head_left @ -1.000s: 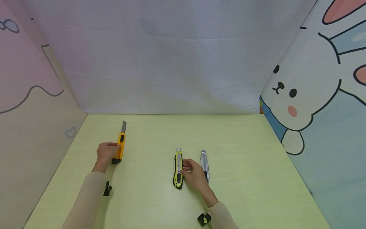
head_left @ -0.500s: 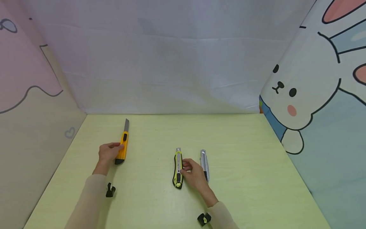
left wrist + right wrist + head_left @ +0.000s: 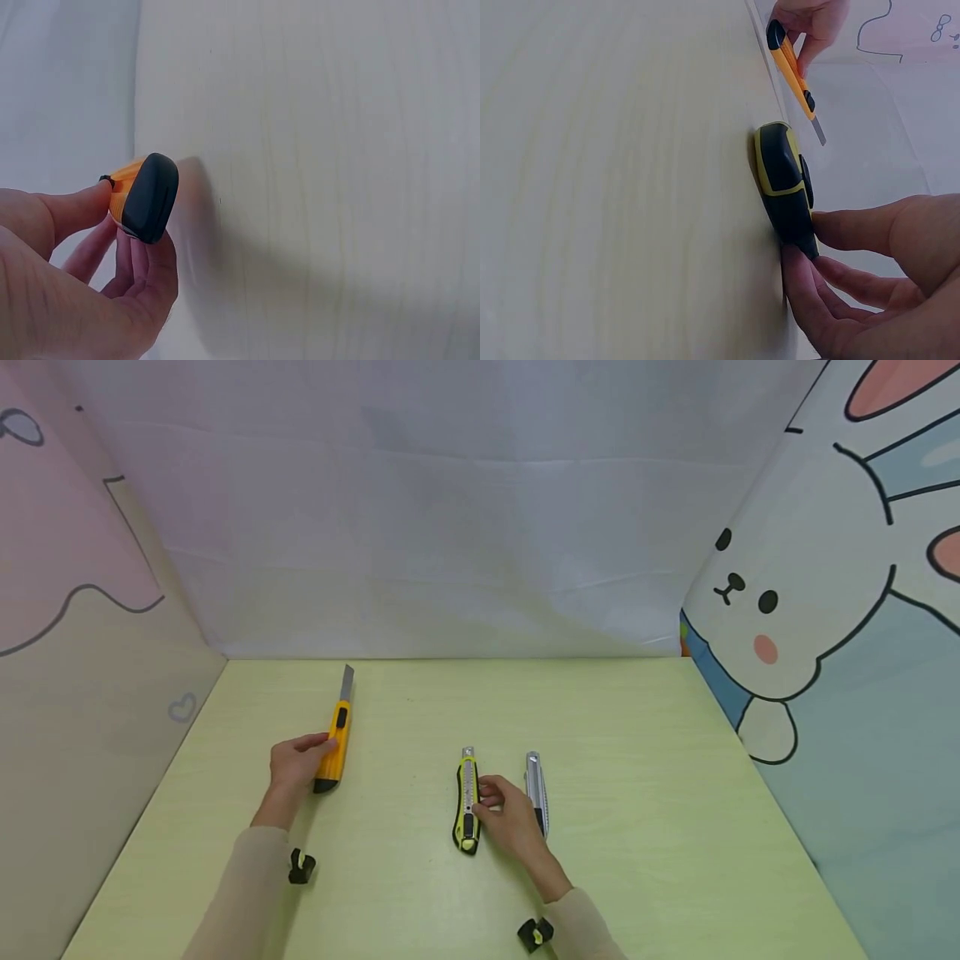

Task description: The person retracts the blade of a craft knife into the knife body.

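Observation:
My left hand pinches an orange utility knife by its handle, the thumb on top and the fingers below. Its grey blade is extended and points away from me; the black end cap faces the left wrist camera. The knife is held above the table. With thumb and fingers, my right hand pinches the side of a yellow-green and black utility knife, which lies at the table surface. Just right of that hand lies a silver utility knife, its lower part partly hidden by the hand.
The pale wooden table runs back to a white cloth wall. A side panel with a printed rabbit borders the right, and a pink and cream panel the left. A black clip-like mount sits at each wrist.
My left hand has moved slightly to the right, carrying the orange utility knife with it. The right hand and the other two knives have stayed in place.

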The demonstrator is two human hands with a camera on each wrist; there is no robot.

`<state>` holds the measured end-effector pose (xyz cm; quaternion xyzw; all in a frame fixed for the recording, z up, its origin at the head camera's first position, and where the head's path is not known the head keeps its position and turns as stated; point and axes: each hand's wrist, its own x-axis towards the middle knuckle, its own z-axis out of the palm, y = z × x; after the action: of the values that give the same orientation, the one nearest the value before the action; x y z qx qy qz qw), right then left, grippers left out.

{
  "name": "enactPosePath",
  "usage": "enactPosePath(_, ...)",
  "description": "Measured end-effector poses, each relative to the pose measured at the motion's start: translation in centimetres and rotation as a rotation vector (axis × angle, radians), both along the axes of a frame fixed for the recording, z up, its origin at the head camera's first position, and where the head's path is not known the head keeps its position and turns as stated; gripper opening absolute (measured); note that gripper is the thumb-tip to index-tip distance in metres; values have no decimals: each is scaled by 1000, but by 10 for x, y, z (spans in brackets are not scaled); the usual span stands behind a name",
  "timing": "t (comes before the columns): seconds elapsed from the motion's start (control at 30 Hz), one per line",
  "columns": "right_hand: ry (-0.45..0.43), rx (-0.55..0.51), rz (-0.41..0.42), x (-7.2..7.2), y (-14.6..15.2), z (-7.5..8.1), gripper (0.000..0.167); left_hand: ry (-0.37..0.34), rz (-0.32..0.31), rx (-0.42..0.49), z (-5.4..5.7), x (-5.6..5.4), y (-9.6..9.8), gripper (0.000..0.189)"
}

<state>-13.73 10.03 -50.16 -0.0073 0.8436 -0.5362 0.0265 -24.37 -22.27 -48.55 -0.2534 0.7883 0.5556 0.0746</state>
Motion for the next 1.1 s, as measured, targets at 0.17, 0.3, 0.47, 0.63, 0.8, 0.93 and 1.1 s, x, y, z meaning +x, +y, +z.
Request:
enactPosePath(0.17, -12, 0, -1, 0, -1, -1, 36, 5, -6, 19, 2, 4, 8, 45)
enactPosePath(0.3, -9, 2, 1, 0, -1, 0, 36, 0, -19, 40, 2, 8, 11, 47)
enactPosePath(0.47, -11, 0, 4, 0, 0, -2, 36, 1, -23, 49, 2, 12, 15, 47)
enactPosePath(0.63, -1, -1, 1, 0, -1, -2, 35, 7, -29, 54, 3, 17, 21, 47)
enactPosePath(0.8, 25, -10, 4, 0, 0, -3, 35, 35, -37, 80, 5, 22, 27, 46)
enactPosePath(0.93, -6, -25, 0, 0, 0, -3, 36, 47, -37, 108, 6, 27, 32, 45)
enactPosePath(1.1, -9, -15, 0, 0, 0, -3, 36, 42, -27, 150, 5, 32, 37, 45)
